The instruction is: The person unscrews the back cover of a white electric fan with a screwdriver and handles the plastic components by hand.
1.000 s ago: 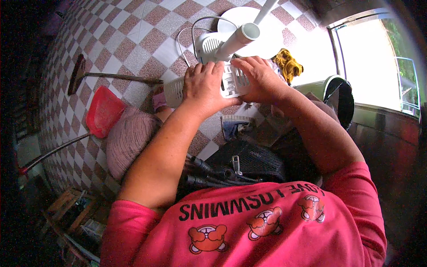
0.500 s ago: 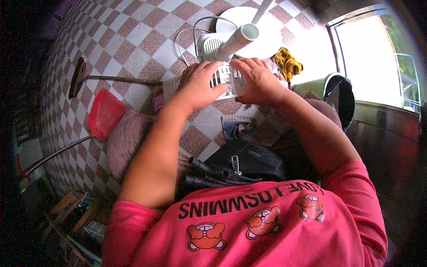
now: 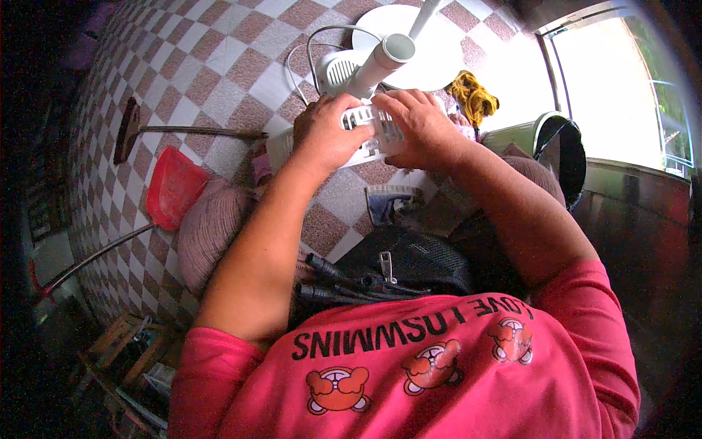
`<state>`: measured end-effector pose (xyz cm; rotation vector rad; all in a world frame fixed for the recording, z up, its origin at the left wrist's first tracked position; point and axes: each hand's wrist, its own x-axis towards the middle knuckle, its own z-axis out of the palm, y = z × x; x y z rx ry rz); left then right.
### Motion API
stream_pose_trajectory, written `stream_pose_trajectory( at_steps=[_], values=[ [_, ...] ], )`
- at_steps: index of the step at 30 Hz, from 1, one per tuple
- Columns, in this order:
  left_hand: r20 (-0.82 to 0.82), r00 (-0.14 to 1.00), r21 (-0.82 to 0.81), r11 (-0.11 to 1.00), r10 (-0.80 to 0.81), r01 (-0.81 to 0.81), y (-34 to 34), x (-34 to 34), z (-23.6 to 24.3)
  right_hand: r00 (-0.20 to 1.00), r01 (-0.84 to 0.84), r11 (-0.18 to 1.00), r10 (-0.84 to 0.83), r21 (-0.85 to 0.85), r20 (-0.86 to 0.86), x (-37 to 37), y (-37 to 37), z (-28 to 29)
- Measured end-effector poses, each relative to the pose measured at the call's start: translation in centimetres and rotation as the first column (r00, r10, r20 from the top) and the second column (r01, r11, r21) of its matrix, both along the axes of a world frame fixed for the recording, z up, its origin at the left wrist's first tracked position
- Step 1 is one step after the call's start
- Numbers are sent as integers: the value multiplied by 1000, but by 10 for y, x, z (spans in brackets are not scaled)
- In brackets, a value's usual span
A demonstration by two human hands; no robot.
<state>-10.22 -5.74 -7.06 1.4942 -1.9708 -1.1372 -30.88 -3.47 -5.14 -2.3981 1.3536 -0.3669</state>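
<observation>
Between my hands is a white slotted plastic housing with grille-like openings. My left hand grips its left side, the thumb lying across the slotted face. On the right side, my right hand holds it with fingers over the top edge and thumb below. Just beyond my fingers a pale round tube stands tilted, beside a white vented casing with a grey cord. Whether the tube and casing join the housing is hidden by my hands. Behind them lies a large white disc-shaped base.
A red dustpan and a long-handled brush lie at left on the checkered tile floor. A yellow-brown cloth and a bucket with a black liner are at right. A black mesh bag sits before my chest.
The housing has turned slightly in my hands, showing more of its slotted face. Both hands keep their hold. The tube has shifted slightly left and up in view.
</observation>
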Motion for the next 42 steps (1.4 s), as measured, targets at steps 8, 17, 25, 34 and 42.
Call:
stream_pose_trajectory(
  at_steps=[8,17,25,34,42],
  values=[
    [-42,999,-25,1000,3,-4,-1,-5,0,999,6,1000,-4,-22,51,-5,-2,-6],
    [199,963,-161,963,-180,214,15,8,23,999,26,1000,-26,-3,32,-6,-2,-5],
    [351,930,-267,940,-112,214,19,1,25,999,29,1000,-29,3,27,-4,-3,-4],
    [280,958,-325,933,-60,153,17,-6,12,993,-13,1000,16,-23,117,-12,-1,31],
    [296,954,-305,941,-55,148,16,-7,13,991,-106,994,108,-30,74,1,4,25]
  ],
)
